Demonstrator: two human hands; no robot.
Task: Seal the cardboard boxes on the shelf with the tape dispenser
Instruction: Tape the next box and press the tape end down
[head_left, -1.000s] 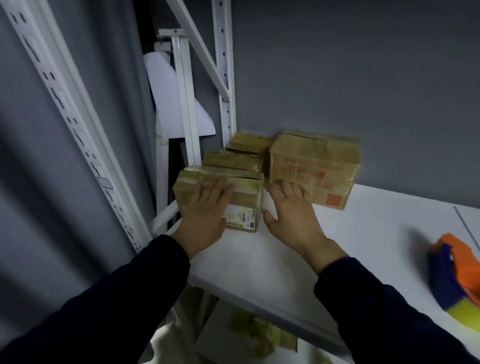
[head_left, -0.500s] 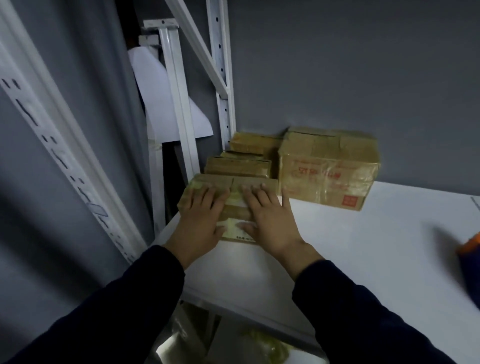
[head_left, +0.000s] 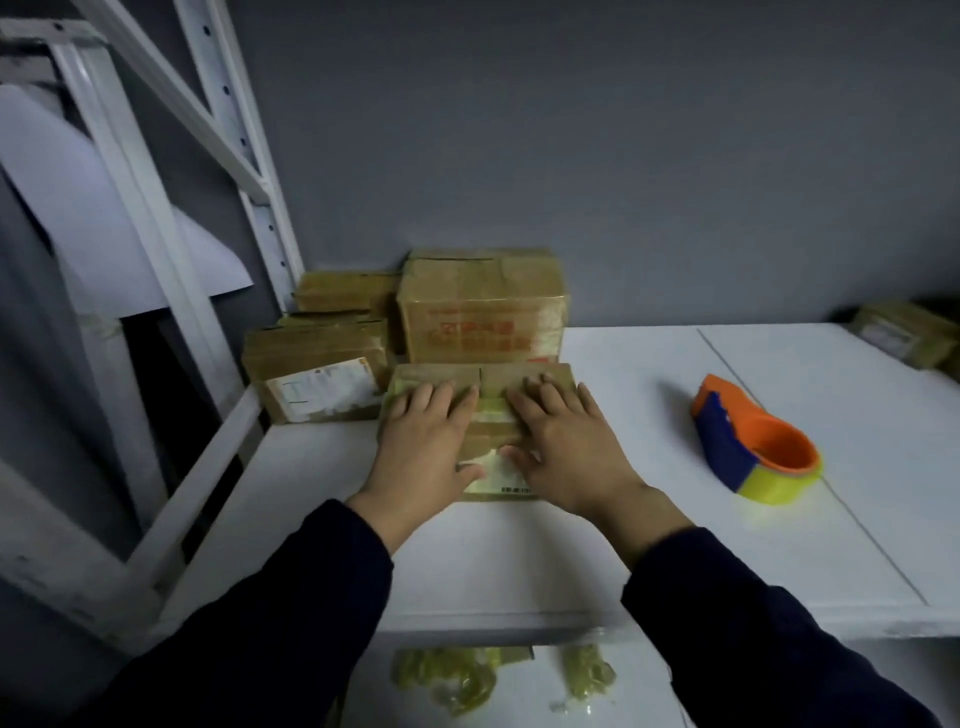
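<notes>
Left hand (head_left: 428, 449) and right hand (head_left: 569, 449) pressed flat on the small cardboard box (head_left: 491, 431) on the shelf (head_left: 519, 561), neither grip closed. Tape dispenser (head_left: 756, 449) lay well right, untouched. Flaps, apparently untaped, could spring open once a hand lifted.

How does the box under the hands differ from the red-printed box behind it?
The box under the hands is low and flat; the red-printed box stands taller. The left hand and right hand rest on the former; no hand touches the latter. Both are brown cardboard.
</notes>
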